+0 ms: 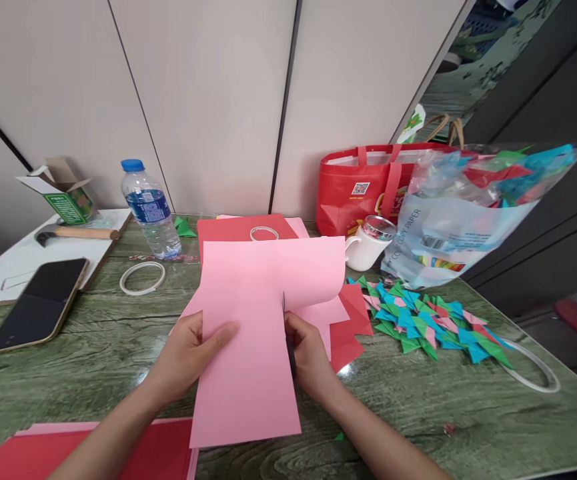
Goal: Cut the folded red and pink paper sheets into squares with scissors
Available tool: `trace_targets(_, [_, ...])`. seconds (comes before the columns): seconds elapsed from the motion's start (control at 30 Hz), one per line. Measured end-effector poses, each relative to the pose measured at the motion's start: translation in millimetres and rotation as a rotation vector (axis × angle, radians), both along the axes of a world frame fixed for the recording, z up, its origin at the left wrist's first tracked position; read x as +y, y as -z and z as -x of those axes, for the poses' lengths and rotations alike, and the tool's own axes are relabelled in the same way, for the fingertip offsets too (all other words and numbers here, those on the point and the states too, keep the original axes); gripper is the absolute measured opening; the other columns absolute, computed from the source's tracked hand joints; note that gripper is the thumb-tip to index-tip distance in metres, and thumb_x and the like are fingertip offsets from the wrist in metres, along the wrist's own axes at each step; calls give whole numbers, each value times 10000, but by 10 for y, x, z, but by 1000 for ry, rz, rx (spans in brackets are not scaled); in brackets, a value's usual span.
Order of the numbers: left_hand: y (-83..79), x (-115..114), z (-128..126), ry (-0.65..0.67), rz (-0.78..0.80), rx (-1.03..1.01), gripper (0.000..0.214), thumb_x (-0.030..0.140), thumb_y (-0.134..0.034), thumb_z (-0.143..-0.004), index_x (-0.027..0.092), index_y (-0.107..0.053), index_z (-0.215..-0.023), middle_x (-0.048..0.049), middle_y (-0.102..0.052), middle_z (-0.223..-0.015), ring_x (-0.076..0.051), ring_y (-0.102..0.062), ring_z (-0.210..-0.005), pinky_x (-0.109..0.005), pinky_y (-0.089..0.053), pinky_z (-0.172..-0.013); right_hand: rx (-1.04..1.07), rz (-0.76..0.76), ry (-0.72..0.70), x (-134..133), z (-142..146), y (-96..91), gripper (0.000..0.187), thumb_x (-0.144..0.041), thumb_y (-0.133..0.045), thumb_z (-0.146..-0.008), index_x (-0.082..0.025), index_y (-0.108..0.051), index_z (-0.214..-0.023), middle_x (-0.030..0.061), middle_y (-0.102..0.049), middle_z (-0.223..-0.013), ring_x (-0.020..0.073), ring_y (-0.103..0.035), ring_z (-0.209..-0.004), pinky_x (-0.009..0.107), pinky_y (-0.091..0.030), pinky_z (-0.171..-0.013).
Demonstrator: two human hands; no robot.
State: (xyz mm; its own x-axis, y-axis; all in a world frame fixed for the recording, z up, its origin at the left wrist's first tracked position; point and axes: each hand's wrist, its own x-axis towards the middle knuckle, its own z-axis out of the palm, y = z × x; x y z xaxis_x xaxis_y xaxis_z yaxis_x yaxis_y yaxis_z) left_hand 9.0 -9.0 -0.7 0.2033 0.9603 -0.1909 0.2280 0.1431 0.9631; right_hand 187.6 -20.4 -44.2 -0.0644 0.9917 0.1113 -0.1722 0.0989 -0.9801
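Green wood-grain tabletop [103, 353] is bearing paper-cutting work

One rectangular pink paper sheet [253, 347] is hovering over the middle, its cut apparently running from the near edge past halfway; the far stretch is awaiting cutting. The left hand [184, 351] is pinching its left edge; the right hand [309, 350] is wrapping around dark-handled scissors [291, 358], their opening hidden.
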Motion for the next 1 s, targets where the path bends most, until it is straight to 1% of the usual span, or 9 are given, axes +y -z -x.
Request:
trace_targets(0.17, [9,-3,-2,-3,5,-8,290,434,-591,-711,145,-591,-728,-24,-645,-646,-155,-576,-521,-236,-446,-426,-27,12,21,-4,-2,15,149,-149,-671,-601,-164,-545,-678,-26,-576,-621,128,-505,-587,219,-403,-529])
trace_targets(0.4, [-3,-6,-16,-21,-10,0,284,425,-598,-697,141,-601,-719,-28,-650,-629,-161,-581,-512,-236,-447,-412,-23,35,38,-9,9,22,136,-163,-661,-606,-164,-538,-665,-31,-549,-599,120,-484,-562,228,-410,-532])
trace_targets(0.6, [7,-4,-10,-4,1,-8,291,434,-595,-704,143,-598,-721,-27,-645,-627,-158,-575,-510,-235,-446,-412,-6,41,67,-7,22,27,143,-151,-649,-606,-165,-507,-599,-47,-510,-559,107,-457,-537,225,-398,-527])
trace_targets(0.73, [4,-5,-11,4,-3,4,309,449,-587,-709,140,-591,-706,-32,-645,-629,-158,-573,-506,-235,-441,-411,-13,34,76,-13,31,18,118,-156,-637,-613,-164,-520,-596,-46,-519,-556,104,-447,-521,232,-407,-530])
trace_targets(0.87, [-7,-12,-21,0,-8,-15,296,441,-598,-701,145,-596,-704,-27,-650,-622,-157,-572,-503,-233,-438,-411,-25,43,87,-22,39,-5,94,-191,-636,-621,-161,-550,-600,-34,-545,-554,115,-465,-525,238,-415,-523])
trace_targets(1.0, [-9,-10,-16,7,8,-32,282,425,-621,-685,146,-607,-715,-30,-655,-634,-163,-578,-517,-238,-447,-421,-6,50,69,-27,33,-30,96,-193,-640,-616,-164,-550,-599,-40,-534,-542,113,-457,-518,234,-396,-514])
